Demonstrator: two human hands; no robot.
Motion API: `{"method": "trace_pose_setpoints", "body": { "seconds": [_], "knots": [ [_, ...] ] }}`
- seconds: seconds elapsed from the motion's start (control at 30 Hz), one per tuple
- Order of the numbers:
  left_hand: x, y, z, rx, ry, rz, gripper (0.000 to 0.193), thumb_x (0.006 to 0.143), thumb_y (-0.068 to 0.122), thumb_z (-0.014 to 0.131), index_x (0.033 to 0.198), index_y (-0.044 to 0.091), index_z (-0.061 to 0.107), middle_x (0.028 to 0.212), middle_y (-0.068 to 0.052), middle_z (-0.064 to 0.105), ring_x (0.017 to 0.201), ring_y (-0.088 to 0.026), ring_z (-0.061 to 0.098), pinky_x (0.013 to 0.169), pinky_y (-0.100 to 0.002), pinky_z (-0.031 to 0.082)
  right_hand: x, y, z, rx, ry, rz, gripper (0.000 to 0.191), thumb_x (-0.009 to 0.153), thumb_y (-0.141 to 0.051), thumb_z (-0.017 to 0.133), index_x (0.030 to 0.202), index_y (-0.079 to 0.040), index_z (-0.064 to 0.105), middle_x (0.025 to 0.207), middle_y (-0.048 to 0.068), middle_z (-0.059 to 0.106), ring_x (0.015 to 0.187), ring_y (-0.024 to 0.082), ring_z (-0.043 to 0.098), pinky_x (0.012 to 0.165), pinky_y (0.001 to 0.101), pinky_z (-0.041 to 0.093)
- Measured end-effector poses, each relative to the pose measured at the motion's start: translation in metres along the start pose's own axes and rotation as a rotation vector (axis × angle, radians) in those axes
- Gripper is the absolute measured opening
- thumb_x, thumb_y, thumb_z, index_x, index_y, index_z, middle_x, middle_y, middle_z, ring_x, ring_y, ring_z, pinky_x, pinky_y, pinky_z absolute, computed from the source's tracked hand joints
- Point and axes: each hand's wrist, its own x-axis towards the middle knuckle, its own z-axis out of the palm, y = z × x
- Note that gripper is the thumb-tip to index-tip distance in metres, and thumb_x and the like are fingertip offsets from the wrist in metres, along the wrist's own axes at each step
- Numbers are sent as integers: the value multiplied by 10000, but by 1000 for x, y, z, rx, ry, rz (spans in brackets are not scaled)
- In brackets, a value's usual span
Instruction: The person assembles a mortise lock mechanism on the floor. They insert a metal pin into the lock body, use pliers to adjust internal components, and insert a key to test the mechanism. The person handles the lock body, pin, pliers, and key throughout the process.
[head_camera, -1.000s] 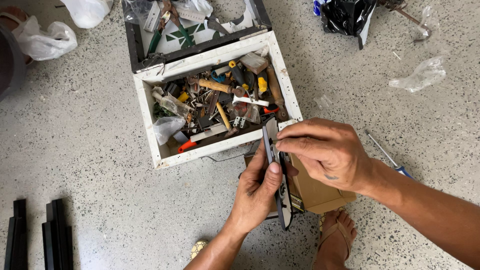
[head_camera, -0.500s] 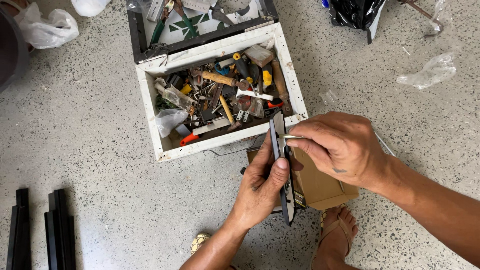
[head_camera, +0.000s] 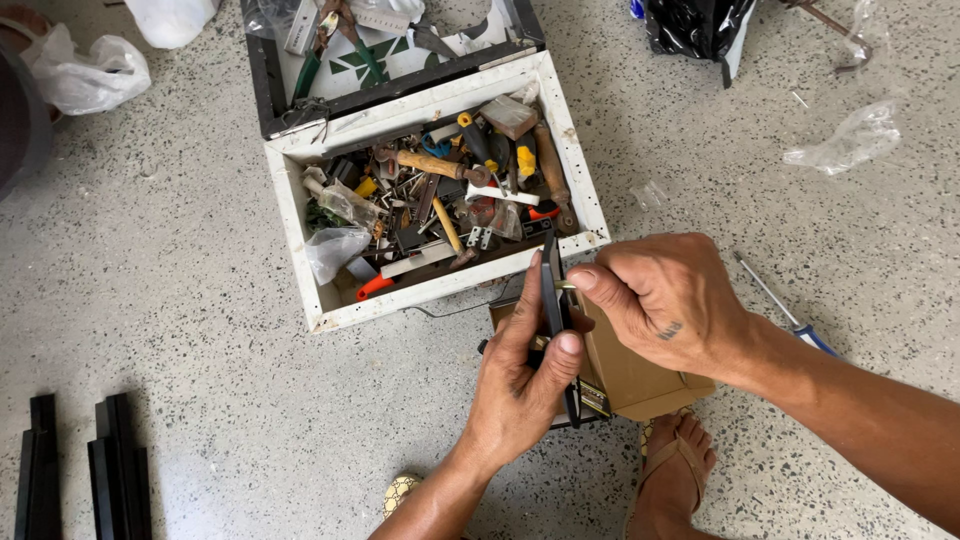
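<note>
Left grip (head_camera: 520, 385) clamps flat black strip (head_camera: 551, 290); right grip (head_camera: 660, 300) pinches small, perhaps brass, screw (head_camera: 566, 285)

Speckled grey terrazzo floor (head_camera: 180, 330), evenly daylit, soft shadows. White wooden toolbox (head_camera: 300, 235) stands open on it, crammed with tools. Crumpled white plastic bags (head_camera: 90, 75) upper left; clear wrapper (head_camera: 850, 140) upper right. Two black bars (head_camera: 80, 470) lie lower left.
</note>
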Motion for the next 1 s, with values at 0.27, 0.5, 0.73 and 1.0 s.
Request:
{"method": "trace_pose_setpoints", "body": {
  "seconds": [0.27, 0.5, 0.73, 1.0],
  "knots": [
    [5, -7, 1, -147, 8, 97, 821, 1065, 417, 587, 1675, 45, 184, 1441, -119, 600, 1314, -182, 579, 1103, -338, 480, -1, -4, -9, 344, 166, -333, 388, 1065, -369, 618, 1072, 19, 643, 895, 68, 681, 639, 110, 655, 494, 228, 544],
    [1, -2, 1, 65, 0, 156, 865, 1031, 398, 636, 1671, 34, 182, 1316, -143, 655, 1211, -224, 607, 1064, -365, 496, 1, -1, -5, 32, 67, -127, 299, 973, -337, 680, 757, -130, 678, 628, 2, 637, 504, 163, 579, 548, 382, 469],
    [6, -5, 0, 195, 75, 144, 928, 966, 404, 705, 1652, 36, 201, 1320, -167, 614, 1157, -236, 640, 1014, -364, 532, 4, -12, -14, 126, 168, -281, 262, 976, -285, 653, 908, -31, 655, 728, 60, 640, 543, 189, 577, 517, 361, 452],
    [6, -18, 0, 184, 54, 199, 949, 925, 335, 767, 1648, 29, 234, 1388, -194, 603, 1192, -267, 623, 1002, -377, 557, 2, -9, -9, 152, 48, -180, 414, 984, -310, 626, 647, -87, 537, 541, 49, 524, 470, 232, 444, 565, 414, 390]
  ]
}}
